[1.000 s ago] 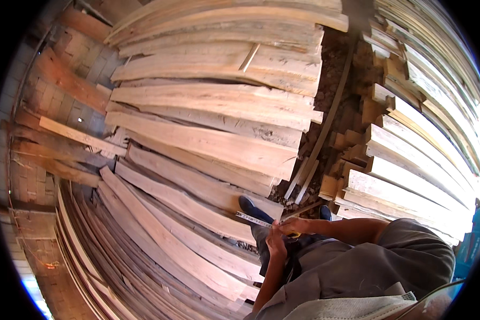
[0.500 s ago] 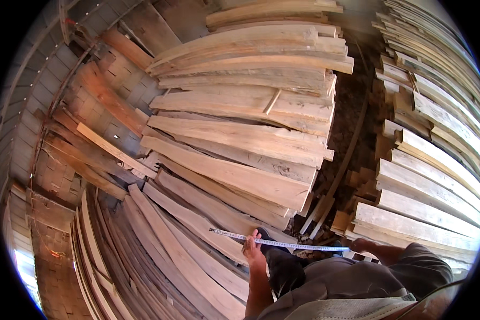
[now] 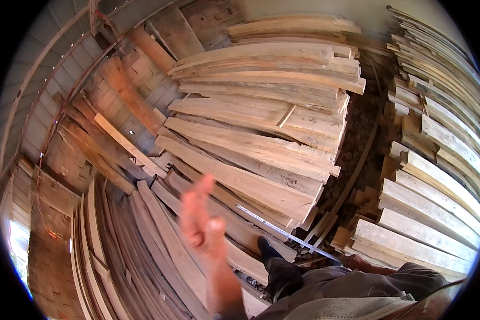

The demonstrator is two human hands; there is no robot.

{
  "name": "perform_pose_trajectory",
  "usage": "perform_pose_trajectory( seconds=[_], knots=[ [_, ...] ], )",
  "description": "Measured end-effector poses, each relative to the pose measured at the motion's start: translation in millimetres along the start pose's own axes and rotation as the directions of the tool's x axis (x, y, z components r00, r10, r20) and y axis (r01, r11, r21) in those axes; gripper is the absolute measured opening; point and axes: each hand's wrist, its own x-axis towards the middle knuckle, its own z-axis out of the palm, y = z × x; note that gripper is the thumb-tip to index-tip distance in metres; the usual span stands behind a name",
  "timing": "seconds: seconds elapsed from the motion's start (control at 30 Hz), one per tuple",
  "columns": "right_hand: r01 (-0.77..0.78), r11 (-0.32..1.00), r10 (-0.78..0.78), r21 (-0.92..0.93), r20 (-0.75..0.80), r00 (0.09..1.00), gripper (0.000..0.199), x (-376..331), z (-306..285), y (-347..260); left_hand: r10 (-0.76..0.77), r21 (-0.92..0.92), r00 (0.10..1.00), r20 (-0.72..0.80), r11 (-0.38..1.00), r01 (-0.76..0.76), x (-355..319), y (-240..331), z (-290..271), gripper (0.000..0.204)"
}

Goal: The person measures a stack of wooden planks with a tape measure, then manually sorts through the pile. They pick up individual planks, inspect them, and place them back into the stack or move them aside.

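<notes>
My left hand (image 3: 202, 221) is raised above the boards, fingers stretched out and thumb apart, somewhat blurred, with nothing in it. My right hand (image 3: 354, 261) is closed at the near end of a tape measure (image 3: 282, 231). The pale blade runs from that hand up and to the left, its free end standing over the edge of a wide board (image 3: 234, 221). Fingers cover the tape's case, so little of it shows. My left hand is apart from the blade.
Long rough boards (image 3: 250, 136) lie stacked in the middle. More planks (image 3: 421, 200) are piled at the right, across a dark gap with a curved strip (image 3: 357, 176). Dark boards (image 3: 144, 250) lie lower left. Planks lean on the block wall (image 3: 144, 69). My shoe (image 3: 264, 245) is among the wood.
My left hand has let go of the tape blade and moved up and left. The blade now points more steeply away. The view has shifted slightly.
</notes>
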Motion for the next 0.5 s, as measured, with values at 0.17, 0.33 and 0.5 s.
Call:
perform_pose_trajectory(
  seconds=[0.17,0.33,0.5],
  knots=[
    [0.071,0.985,-0.076,-0.159,-0.023,0.997,0.028,-3,-9,-38,0.470,0.216,0.753,0.460,0.764,-0.609,124,141,-11,0.095],
    [0.226,0.950,-0.234,-0.216,-0.014,0.972,0.029,12,-26,55,0.495,0.195,0.617,0.611,0.662,-0.724,117,135,3,0.092],
    [0.124,0.971,-0.108,0.205,-0.088,0.990,0.014,5,-30,71,0.495,0.213,0.563,0.662,0.596,-0.775,126,152,4,0.089]
  ],
)
